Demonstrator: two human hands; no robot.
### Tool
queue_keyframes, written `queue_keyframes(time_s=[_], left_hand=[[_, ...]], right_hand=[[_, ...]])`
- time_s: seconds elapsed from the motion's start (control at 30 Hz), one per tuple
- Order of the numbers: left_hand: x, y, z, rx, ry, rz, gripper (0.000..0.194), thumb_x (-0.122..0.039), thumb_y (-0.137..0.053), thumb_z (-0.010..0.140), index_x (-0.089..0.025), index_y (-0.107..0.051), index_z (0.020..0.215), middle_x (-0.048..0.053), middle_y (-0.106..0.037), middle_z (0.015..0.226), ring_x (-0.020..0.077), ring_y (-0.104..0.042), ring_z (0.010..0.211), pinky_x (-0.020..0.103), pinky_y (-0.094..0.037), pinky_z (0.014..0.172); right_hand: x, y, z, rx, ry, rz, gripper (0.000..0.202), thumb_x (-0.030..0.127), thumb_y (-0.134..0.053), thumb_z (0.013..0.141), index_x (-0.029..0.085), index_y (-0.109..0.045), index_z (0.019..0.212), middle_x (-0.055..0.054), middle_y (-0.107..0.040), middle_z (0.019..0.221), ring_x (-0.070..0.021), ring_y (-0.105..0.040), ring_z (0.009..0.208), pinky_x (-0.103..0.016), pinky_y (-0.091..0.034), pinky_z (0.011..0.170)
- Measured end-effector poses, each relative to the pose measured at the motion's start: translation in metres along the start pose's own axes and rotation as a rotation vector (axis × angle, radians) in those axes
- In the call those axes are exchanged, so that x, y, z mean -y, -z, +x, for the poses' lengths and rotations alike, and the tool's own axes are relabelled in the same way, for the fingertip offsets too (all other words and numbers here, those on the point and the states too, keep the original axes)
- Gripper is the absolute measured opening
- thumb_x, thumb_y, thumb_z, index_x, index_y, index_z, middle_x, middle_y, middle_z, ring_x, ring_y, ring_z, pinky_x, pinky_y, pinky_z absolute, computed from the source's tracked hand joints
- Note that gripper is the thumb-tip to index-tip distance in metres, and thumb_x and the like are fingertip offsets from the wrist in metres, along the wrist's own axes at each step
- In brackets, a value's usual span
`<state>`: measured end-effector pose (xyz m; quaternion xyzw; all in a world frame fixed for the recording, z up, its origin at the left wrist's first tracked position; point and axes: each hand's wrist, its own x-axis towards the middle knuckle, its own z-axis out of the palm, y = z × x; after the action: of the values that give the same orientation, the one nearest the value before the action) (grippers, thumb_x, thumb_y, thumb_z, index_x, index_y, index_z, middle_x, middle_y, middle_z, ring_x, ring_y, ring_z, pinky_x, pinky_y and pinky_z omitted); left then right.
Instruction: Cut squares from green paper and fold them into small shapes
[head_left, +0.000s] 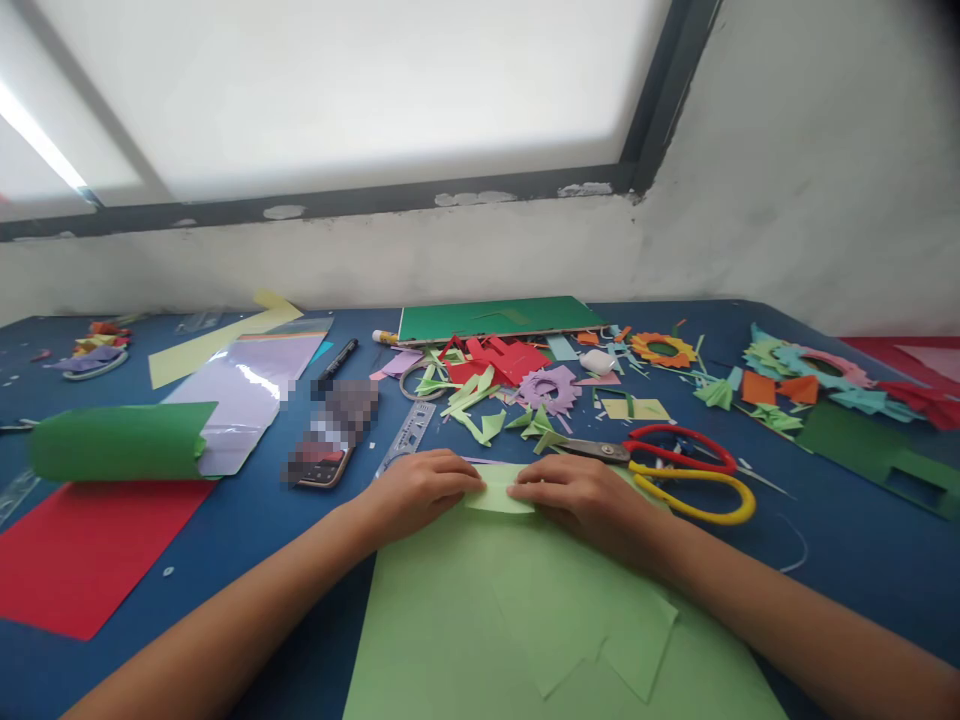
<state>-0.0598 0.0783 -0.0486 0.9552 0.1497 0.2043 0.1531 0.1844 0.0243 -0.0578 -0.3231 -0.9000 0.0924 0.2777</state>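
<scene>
A small light green paper piece [500, 492] lies between my two hands, over the far end of a large light green sheet [465, 610]. My left hand [424, 492] has its fingers together on the piece's left end. On its right end my right hand [577, 497] presses with closed fingers. Both thumbs are mostly hidden. Scissors [675, 455] with one red and one yellow handle lie just beyond my right hand. Loose cut shapes [600, 660] of the same green rest on the large sheet near me.
Colored scraps [495, 360] are piled ahead, before a green board [495, 318]. A phone [334, 435], a ruler [407, 437] and a pen [337, 365] lie left. Farther left are rolled green paper [120, 442] and a red sheet [105, 555]. Paper rings [810, 365] lie right.
</scene>
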Motion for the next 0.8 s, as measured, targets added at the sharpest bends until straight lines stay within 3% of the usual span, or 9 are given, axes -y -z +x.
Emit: queue_keyframes(time_s=[0.17, 0.4, 0.67, 0.8], left_hand=[[0.0021, 0.0049, -0.0003, 0.095, -0.061, 0.172, 0.026, -0.009, -0.041, 0.089, -0.017, -0.061, 0.104, 0.008, -0.065, 0.101, 0.0172, -0.061, 0.087, 0.028, -0.049, 0.074], [0.0011, 0.008, 0.0013, 0.17, -0.102, 0.244, 0.029, -0.008, -0.036, 0.091, -0.015, -0.059, 0.108, 0.01, -0.064, 0.102, 0.0194, -0.06, 0.089, 0.031, -0.05, 0.075], [0.0017, 0.0069, 0.0022, 0.137, -0.072, 0.201, 0.027, -0.008, -0.04, 0.089, -0.013, -0.06, 0.106, 0.01, -0.065, 0.1, 0.0198, -0.06, 0.088, 0.031, -0.05, 0.076], [0.0013, 0.0024, 0.0023, 0.001, 0.11, 0.015, 0.025, -0.009, -0.046, 0.084, -0.016, -0.065, 0.098, 0.008, -0.067, 0.094, 0.0174, -0.062, 0.085, 0.028, -0.049, 0.075]], right_hand=[[-0.0014, 0.0069, 0.0011, 0.117, 0.079, -0.094, 0.027, 0.014, -0.044, 0.09, 0.018, -0.063, 0.108, -0.009, -0.065, 0.099, -0.0187, -0.058, 0.084, -0.03, -0.048, 0.073], [-0.0019, 0.0068, 0.0034, 0.173, 0.075, -0.146, 0.027, 0.016, -0.044, 0.091, 0.018, -0.062, 0.11, -0.009, -0.064, 0.1, -0.0191, -0.057, 0.085, -0.032, -0.048, 0.075], [0.002, 0.0098, 0.0043, 0.224, 0.143, -0.252, 0.031, 0.009, -0.041, 0.09, 0.016, -0.058, 0.114, -0.009, -0.063, 0.099, -0.0193, -0.057, 0.08, -0.033, -0.048, 0.071], [0.0055, 0.0023, 0.0032, 0.081, 0.019, -0.143, 0.03, 0.01, -0.042, 0.088, 0.017, -0.061, 0.109, -0.01, -0.065, 0.097, -0.0194, -0.058, 0.082, -0.033, -0.049, 0.071]])
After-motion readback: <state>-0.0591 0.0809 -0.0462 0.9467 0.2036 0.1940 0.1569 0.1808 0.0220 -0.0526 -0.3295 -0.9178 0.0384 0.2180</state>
